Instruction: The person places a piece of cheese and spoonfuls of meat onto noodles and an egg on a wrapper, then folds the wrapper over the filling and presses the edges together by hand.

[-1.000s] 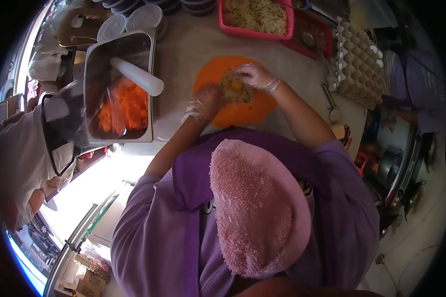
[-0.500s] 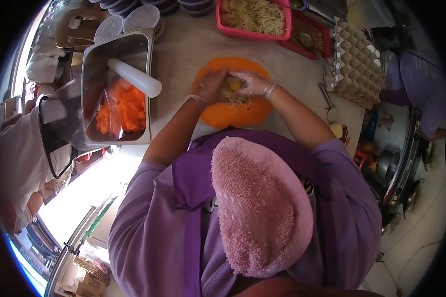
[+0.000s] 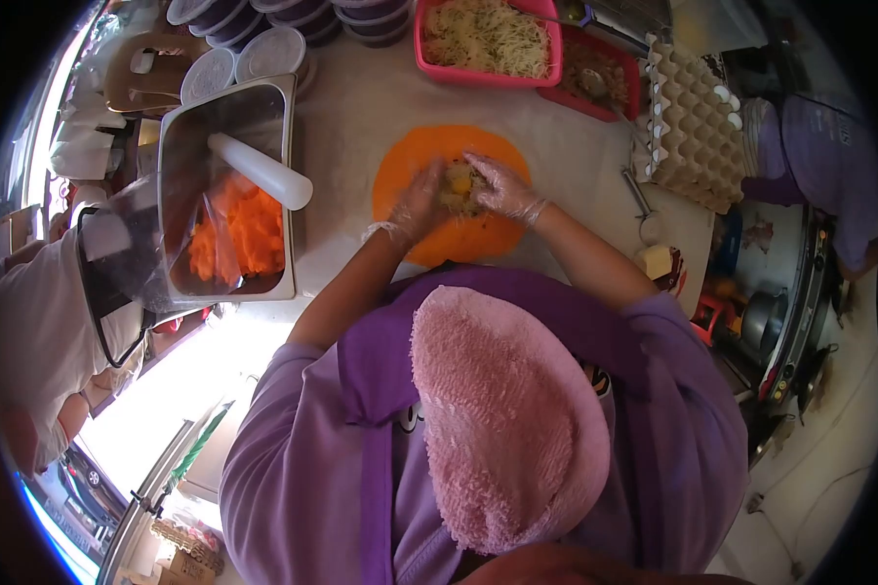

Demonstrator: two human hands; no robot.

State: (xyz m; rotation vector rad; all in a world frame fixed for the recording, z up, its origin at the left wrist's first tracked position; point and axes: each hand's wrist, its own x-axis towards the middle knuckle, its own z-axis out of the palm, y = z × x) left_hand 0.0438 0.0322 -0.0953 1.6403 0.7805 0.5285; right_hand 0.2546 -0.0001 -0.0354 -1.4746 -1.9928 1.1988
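So the outfit is pretty much purple on purple. Lilac top (image 3: 312, 478), kinda baggy, with loose sleeves (image 3: 688, 375) that end around the elbows. Over it there's a darker purple apron (image 3: 376, 361) with a long flat strap (image 3: 378, 507) in the same shade. Bits of a black-and-white print (image 3: 602, 378) peek out, too covered to read. There's also a fuzzy pink terry cloth (image 3: 502, 419), can't tell if it's a hat or towel. Crinkly see-through gloves (image 3: 388, 232), bunched at the wrists.
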